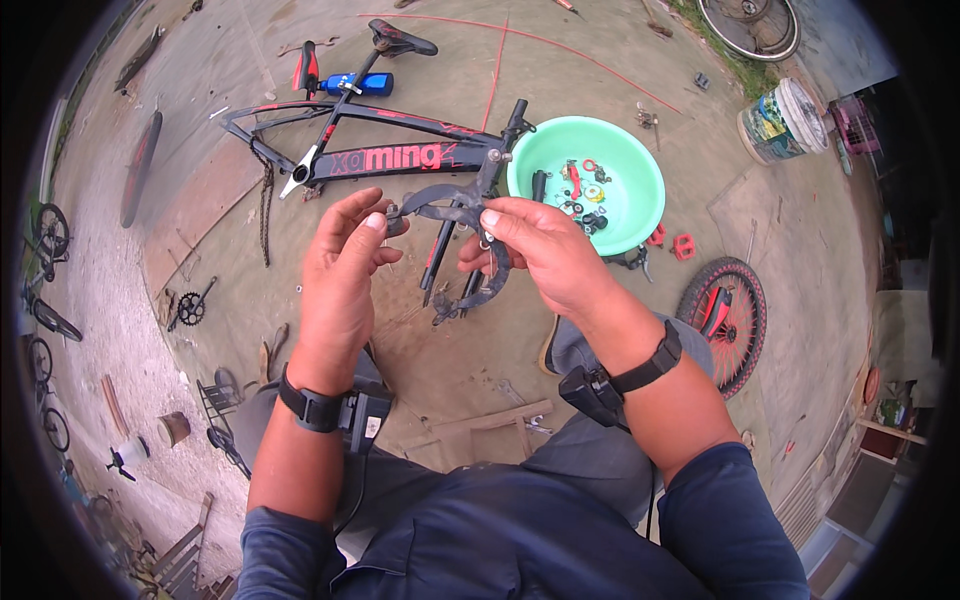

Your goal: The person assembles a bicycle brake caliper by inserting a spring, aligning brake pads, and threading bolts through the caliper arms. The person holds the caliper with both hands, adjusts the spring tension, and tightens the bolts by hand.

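Over the ground in front of me, both hands share a dark bicycle brake caliper [440, 207] with curved arms. My right hand [548, 248] pinches it near its middle, thumb on top, and one curved arm hangs below the fingers. At its left end, my left hand [340, 262] closes thumb and fingers on a small dark block [397, 224], which looks like a brake pad. Whether the block is attached to the arm I cannot tell. Just beyond lies a black and red bicycle frame [375, 160], its fork partly hidden by the caliper and my right hand.
A mint-green basin [655, 185] with several small parts stands beyond my right hand. Right of it lie red pedals [684, 246] and a wheel [757, 325]. A bucket [765, 135] stands farther off. At left are a chain [266, 215] and a crankset [190, 308].
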Demonstrator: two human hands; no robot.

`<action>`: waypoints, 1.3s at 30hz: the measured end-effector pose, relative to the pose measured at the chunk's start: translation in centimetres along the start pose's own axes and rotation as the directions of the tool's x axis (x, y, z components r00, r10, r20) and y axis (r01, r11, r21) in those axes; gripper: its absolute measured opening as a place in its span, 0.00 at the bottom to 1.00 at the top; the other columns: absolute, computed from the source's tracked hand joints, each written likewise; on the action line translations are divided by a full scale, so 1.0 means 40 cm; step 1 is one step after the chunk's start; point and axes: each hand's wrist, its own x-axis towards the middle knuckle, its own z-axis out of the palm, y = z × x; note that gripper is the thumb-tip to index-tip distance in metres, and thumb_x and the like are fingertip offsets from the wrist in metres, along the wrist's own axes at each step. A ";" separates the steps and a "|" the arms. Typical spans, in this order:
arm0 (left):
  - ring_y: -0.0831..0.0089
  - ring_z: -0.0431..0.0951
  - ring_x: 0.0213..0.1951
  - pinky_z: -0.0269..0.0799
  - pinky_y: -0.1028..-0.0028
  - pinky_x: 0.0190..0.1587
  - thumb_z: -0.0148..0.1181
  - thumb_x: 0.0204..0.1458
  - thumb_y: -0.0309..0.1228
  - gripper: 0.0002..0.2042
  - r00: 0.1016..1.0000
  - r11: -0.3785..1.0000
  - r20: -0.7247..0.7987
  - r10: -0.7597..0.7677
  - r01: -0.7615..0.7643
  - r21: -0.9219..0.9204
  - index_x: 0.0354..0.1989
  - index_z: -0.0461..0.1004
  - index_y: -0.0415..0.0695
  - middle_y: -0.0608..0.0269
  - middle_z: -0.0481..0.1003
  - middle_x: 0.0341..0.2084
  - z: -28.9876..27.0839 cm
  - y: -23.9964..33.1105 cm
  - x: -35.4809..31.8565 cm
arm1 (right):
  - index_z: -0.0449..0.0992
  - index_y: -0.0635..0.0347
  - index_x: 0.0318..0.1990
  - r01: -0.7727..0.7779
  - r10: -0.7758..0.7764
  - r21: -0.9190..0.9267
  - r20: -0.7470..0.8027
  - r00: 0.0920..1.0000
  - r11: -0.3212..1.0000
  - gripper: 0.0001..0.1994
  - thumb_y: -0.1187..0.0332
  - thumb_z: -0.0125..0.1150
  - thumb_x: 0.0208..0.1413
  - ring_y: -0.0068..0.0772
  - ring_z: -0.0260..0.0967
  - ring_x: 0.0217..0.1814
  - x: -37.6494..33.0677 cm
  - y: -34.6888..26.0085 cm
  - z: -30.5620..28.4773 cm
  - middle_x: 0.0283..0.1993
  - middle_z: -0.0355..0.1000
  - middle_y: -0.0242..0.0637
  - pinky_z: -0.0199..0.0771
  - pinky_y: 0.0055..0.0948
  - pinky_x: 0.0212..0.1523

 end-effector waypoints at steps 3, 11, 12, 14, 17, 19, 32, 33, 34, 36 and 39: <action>0.68 0.78 0.48 0.73 0.75 0.42 0.56 0.61 0.32 0.19 0.998 0.999 0.056 -0.017 0.015 0.050 0.59 0.68 0.38 0.60 0.72 0.50 -0.003 0.000 0.001 | 0.72 0.66 0.54 -0.010 0.010 -0.007 0.005 1.000 1.000 0.19 0.59 0.50 0.68 0.33 0.78 0.44 0.002 -0.001 0.002 0.40 0.78 0.39 0.76 0.29 0.46; 0.71 0.80 0.41 0.72 0.78 0.38 0.56 0.60 0.29 0.18 0.990 0.997 0.134 -0.041 0.033 0.063 0.57 0.69 0.36 0.59 0.74 0.44 0.005 -0.001 -0.003 | 0.73 0.66 0.53 -0.048 0.049 -0.021 0.036 0.998 0.999 0.18 0.59 0.51 0.67 0.32 0.78 0.42 -0.002 -0.006 0.007 0.40 0.78 0.39 0.75 0.28 0.45; 0.71 0.80 0.41 0.72 0.78 0.38 0.55 0.60 0.29 0.17 0.989 0.997 0.141 -0.043 0.034 0.066 0.57 0.69 0.35 0.59 0.75 0.43 0.006 0.000 -0.004 | 0.73 0.66 0.53 -0.050 0.051 -0.028 0.042 0.998 0.998 0.18 0.59 0.51 0.67 0.31 0.78 0.42 -0.002 -0.005 0.007 0.39 0.78 0.38 0.75 0.28 0.45; 0.72 0.79 0.40 0.71 0.78 0.38 0.55 0.61 0.29 0.17 0.989 0.997 0.141 -0.051 0.043 0.060 0.56 0.69 0.36 0.59 0.75 0.42 0.005 0.003 -0.006 | 0.74 0.65 0.52 -0.050 0.051 -0.024 0.045 0.998 0.998 0.18 0.59 0.51 0.67 0.31 0.78 0.41 -0.002 -0.005 0.007 0.39 0.78 0.38 0.75 0.28 0.45; 0.73 0.79 0.39 0.70 0.78 0.38 0.54 0.61 0.29 0.16 0.988 0.997 0.144 -0.057 0.049 0.058 0.56 0.70 0.36 0.60 0.76 0.41 0.005 0.002 -0.006 | 0.74 0.65 0.51 -0.050 0.051 -0.020 0.044 0.998 0.999 0.17 0.59 0.51 0.67 0.31 0.78 0.40 -0.002 -0.005 0.007 0.38 0.78 0.38 0.76 0.28 0.44; 0.73 0.79 0.39 0.70 0.77 0.38 0.53 0.62 0.29 0.16 0.988 0.997 0.145 -0.060 0.052 0.058 0.55 0.70 0.37 0.60 0.76 0.41 0.004 0.001 -0.005 | 0.74 0.65 0.51 -0.052 0.052 -0.014 0.043 0.998 0.999 0.17 0.60 0.51 0.67 0.32 0.78 0.40 -0.001 -0.005 0.008 0.38 0.78 0.38 0.76 0.28 0.43; 0.72 0.79 0.36 0.70 0.77 0.38 0.48 0.65 0.33 0.17 0.988 0.996 0.124 -0.088 0.084 0.042 0.55 0.70 0.35 0.56 0.78 0.39 0.008 -0.001 -0.005 | 0.74 0.63 0.46 -0.108 0.109 -0.060 0.013 0.994 0.992 0.14 0.59 0.51 0.67 0.26 0.77 0.29 0.000 -0.014 0.005 0.34 0.78 0.37 0.69 0.21 0.29; 0.72 0.79 0.36 0.70 0.77 0.38 0.47 0.65 0.33 0.17 0.989 0.995 0.120 -0.090 0.085 0.042 0.55 0.70 0.35 0.56 0.78 0.39 0.009 -0.001 -0.005 | 0.74 0.62 0.45 -0.108 0.109 -0.063 0.007 0.994 0.992 0.14 0.59 0.51 0.67 0.25 0.76 0.28 -0.001 -0.015 0.005 0.33 0.78 0.37 0.68 0.20 0.27; 0.72 0.79 0.36 0.70 0.77 0.37 0.47 0.65 0.33 0.17 0.988 0.996 0.122 -0.091 0.087 0.034 0.55 0.70 0.35 0.55 0.78 0.39 0.009 -0.001 -0.005 | 0.74 0.62 0.45 -0.114 0.114 -0.057 0.000 0.993 0.992 0.14 0.59 0.51 0.67 0.25 0.76 0.27 -0.002 -0.015 0.006 0.33 0.78 0.36 0.66 0.20 0.26; 0.72 0.79 0.36 0.70 0.76 0.37 0.46 0.66 0.34 0.17 0.988 0.995 0.120 -0.095 0.093 0.021 0.55 0.70 0.35 0.55 0.78 0.39 0.007 0.000 -0.002 | 0.74 0.61 0.45 -0.114 0.114 -0.044 -0.005 0.993 0.992 0.13 0.60 0.51 0.67 0.23 0.76 0.26 -0.001 -0.015 0.007 0.33 0.78 0.36 0.64 0.19 0.25; 0.72 0.79 0.35 0.70 0.76 0.36 0.44 0.66 0.34 0.17 0.988 0.995 0.118 -0.098 0.097 0.011 0.55 0.70 0.34 0.54 0.78 0.38 0.007 0.000 -0.001 | 0.74 0.60 0.44 -0.127 0.127 -0.032 -0.009 0.992 0.991 0.13 0.60 0.51 0.67 0.23 0.76 0.26 0.001 -0.014 0.007 0.33 0.78 0.35 0.64 0.18 0.24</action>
